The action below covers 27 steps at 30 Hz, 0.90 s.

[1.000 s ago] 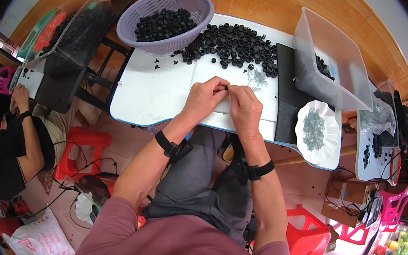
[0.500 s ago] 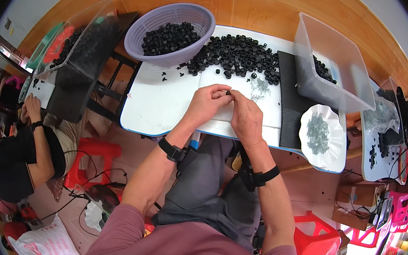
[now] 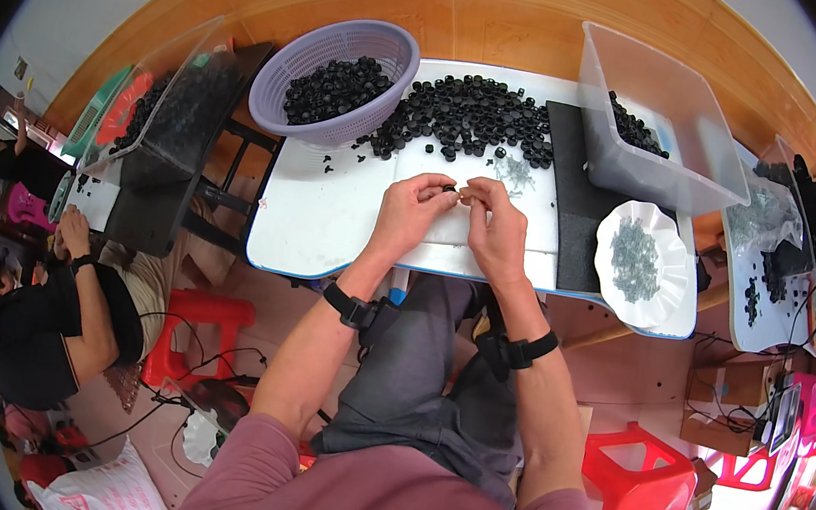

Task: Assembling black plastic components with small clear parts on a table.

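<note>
Above the near middle of the white table [image 3: 332, 216], my left hand [image 3: 404, 216] pinches a small black part [image 3: 450, 188] between thumb and forefinger. Close beside it, my right hand [image 3: 497, 233] has its thumb and forefinger together; whatever is in that pinch is too small to make out. Beyond my hands lies a broad heap of small black ring-like parts [image 3: 480, 112]. A little scatter of thin clear pieces [image 3: 515, 174] sits just past my right fingertips.
At the back left stands a purple basket [image 3: 264, 88] of black parts. A clear bin [image 3: 668, 93] rests on a black mat [image 3: 567, 203], near a white scalloped dish [image 3: 673, 270] of clear pieces. A red stool [image 3: 639, 483] is at right. Another person [image 3: 69, 317] works at left.
My hands have drawn slightly apart at the fingertips, and the black part stays with the left. The whole view has shifted a little.
</note>
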Each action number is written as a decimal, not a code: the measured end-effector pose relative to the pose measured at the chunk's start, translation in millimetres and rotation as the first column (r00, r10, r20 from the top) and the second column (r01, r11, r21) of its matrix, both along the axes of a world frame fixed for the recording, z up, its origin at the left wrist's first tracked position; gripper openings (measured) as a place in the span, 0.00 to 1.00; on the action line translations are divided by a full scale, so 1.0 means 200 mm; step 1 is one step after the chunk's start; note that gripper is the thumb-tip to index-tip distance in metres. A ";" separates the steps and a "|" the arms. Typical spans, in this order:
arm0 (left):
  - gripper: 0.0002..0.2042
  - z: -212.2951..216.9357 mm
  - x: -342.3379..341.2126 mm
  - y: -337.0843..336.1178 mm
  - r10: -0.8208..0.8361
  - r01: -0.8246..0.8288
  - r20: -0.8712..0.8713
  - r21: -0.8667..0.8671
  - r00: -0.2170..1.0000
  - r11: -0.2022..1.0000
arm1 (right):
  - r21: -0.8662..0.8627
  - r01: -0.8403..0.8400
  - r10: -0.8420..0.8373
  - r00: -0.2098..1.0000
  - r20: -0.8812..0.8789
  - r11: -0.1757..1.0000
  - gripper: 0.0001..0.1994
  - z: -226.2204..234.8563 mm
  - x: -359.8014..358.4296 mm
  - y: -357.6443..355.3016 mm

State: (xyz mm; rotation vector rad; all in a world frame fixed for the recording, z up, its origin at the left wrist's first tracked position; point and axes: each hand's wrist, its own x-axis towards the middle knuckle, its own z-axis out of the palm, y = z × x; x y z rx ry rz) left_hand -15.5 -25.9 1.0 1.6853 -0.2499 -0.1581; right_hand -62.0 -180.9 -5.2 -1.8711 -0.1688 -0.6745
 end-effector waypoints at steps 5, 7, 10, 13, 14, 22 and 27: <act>0.12 0.01 0.00 0.02 0.000 0.000 -0.011 0.014 1.000 1.000 | 0.079 0.022 -0.017 0.998 -0.066 0.997 0.10 0.00 0.01 0.01; 0.11 0.00 -0.01 0.01 -0.001 0.001 -0.014 -0.016 1.000 1.000 | 0.073 0.072 -0.066 0.994 -0.085 0.995 0.10 -0.04 0.03 0.01; 0.11 -0.06 0.02 -0.03 -0.024 0.024 0.006 -0.030 1.000 0.999 | 0.151 0.102 -0.087 0.991 -0.103 0.983 0.10 -0.09 0.04 -0.03; 0.12 -0.05 0.00 -0.02 -0.046 0.045 0.031 0.030 0.998 0.999 | 0.169 0.093 -0.071 0.989 -0.129 0.981 0.07 -0.11 0.03 -0.04; 0.12 -0.03 -0.01 -0.01 -0.054 0.054 0.024 -0.003 0.998 0.999 | 0.172 0.080 -0.061 0.991 -0.116 0.982 0.07 -0.10 0.03 -0.04; 0.11 0.03 -0.04 0.03 -0.057 0.051 0.073 0.077 0.996 0.996 | 0.235 0.068 -0.021 0.980 -0.198 0.970 0.06 -0.05 0.02 -0.03; 0.10 0.35 0.01 0.18 0.144 -0.209 0.452 0.098 0.880 0.973 | 0.225 0.083 -0.037 0.979 -0.201 0.971 0.06 -0.10 0.02 -0.04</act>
